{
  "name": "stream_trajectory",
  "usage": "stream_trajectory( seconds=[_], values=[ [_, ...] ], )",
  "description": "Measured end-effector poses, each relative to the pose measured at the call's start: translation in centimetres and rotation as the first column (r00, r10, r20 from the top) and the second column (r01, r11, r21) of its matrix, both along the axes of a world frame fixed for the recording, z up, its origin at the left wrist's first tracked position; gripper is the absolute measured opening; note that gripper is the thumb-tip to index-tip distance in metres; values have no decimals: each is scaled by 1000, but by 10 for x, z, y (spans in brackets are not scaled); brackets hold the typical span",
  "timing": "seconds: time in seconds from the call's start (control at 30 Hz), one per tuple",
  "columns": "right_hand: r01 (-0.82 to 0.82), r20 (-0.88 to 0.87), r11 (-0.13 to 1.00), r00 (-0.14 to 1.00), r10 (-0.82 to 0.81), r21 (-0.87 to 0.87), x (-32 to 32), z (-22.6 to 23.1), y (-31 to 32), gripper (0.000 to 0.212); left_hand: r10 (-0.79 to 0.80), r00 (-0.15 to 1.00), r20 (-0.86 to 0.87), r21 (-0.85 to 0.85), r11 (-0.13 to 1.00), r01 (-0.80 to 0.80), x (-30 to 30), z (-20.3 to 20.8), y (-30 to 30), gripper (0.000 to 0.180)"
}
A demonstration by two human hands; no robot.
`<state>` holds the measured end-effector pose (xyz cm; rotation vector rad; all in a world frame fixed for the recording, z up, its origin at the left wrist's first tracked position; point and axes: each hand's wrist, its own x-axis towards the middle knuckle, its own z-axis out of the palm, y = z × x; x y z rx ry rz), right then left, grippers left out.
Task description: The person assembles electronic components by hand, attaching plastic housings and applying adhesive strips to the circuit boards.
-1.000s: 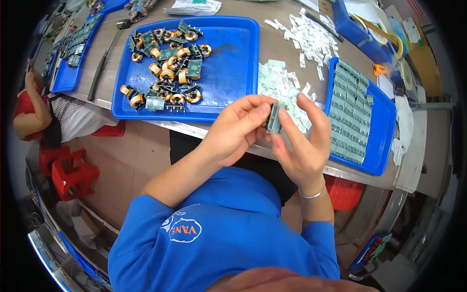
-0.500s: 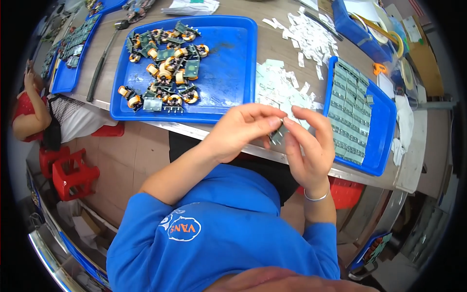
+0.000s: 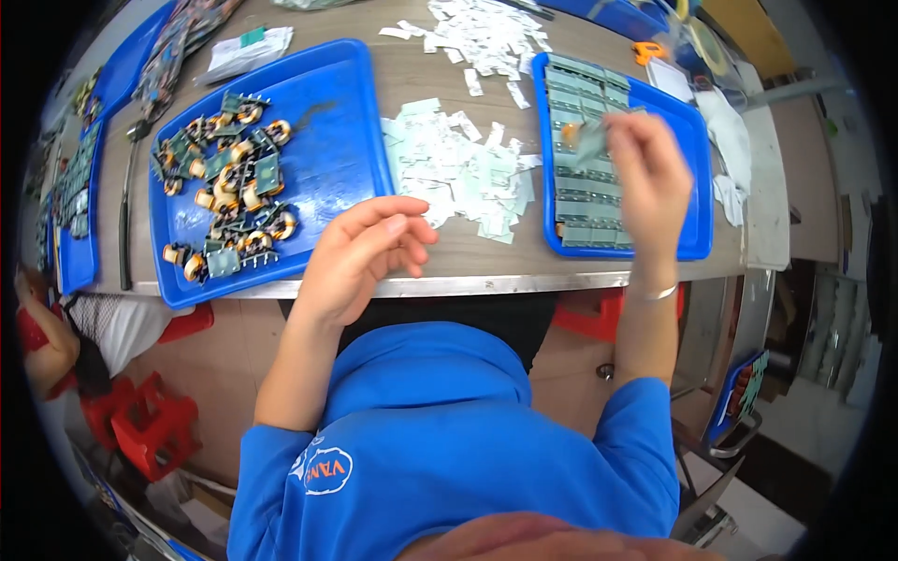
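Observation:
My right hand is raised over the right blue tray, its fingers closed on a small green circuit board. Motion smears that board, and an orange-and-white coil shows at its left side. Rows of flat green boards line the tray beneath. Nothing is in my left hand, which hovers by the table's front edge with its fingers apart and curved. Left of it, the other blue tray holds a loose heap of circuit boards with ring coils.
Between the trays lie pale green paper slips, with white strips behind them. A dark-handled hammer rests left of the heaped tray. An orange tape cutter sits at the back right. Red stools stand on the floor at left, near another person.
My hands have come apart from their meeting place at the front edge. The right has carried the board over the right tray; the left has emptied and opened. The view has shifted rightward.

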<state>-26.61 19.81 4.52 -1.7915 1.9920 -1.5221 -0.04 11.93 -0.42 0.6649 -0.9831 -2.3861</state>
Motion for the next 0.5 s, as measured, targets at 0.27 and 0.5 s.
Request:
stream_trajectory(
  seconds=[0.27, 0.5],
  values=[
    [328, 162, 924, 919, -360, 195, -159, -21, -22, 18, -58, 997, -47, 22, 998, 59, -2, -2, -5, 23],
    [247, 273, 875, 884, -379, 415, -190, -46, -32, 20, -58, 997, -53, 9, 998, 59, -2, -3, -5, 22]
  ],
)
